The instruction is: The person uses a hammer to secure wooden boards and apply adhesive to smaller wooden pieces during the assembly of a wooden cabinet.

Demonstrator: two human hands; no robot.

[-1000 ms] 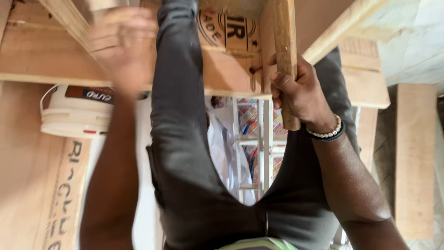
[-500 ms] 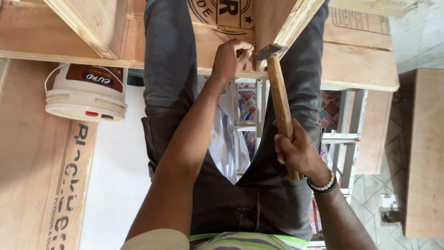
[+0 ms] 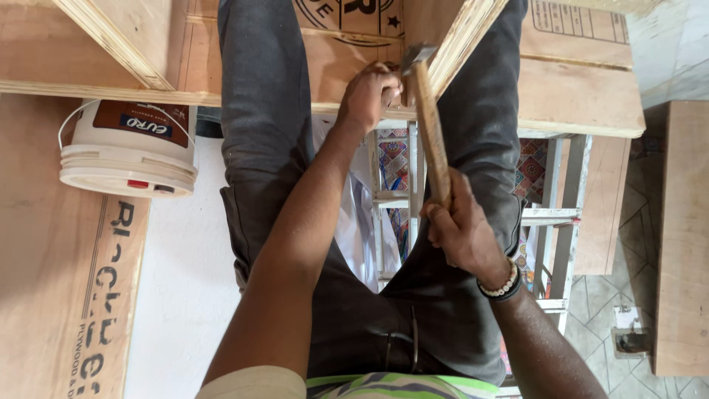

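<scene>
My right hand (image 3: 461,229) grips the wooden handle of a hammer (image 3: 428,125); its metal head is up at the edge of a plywood board (image 3: 465,37). My left hand (image 3: 369,92) is pinched close to the hammer head, fingers against the board's edge; what it pinches is too small to see. Both arms reach out between my legs in grey trousers (image 3: 266,148), which straddle a plywood panel (image 3: 583,96). A beaded bracelet circles my right wrist.
A white plastic bucket (image 3: 129,151) with a brown label stands at the left beside a plywood sheet (image 3: 66,295). Below my legs show a metal ladder frame (image 3: 561,222) and patterned floor tiles. More wooden boards (image 3: 683,236) stand at the right.
The right hand has slid down from the board to the hammer handle's end. The left hand came in from upper left and now pinches at the board's edge by the hammer head.
</scene>
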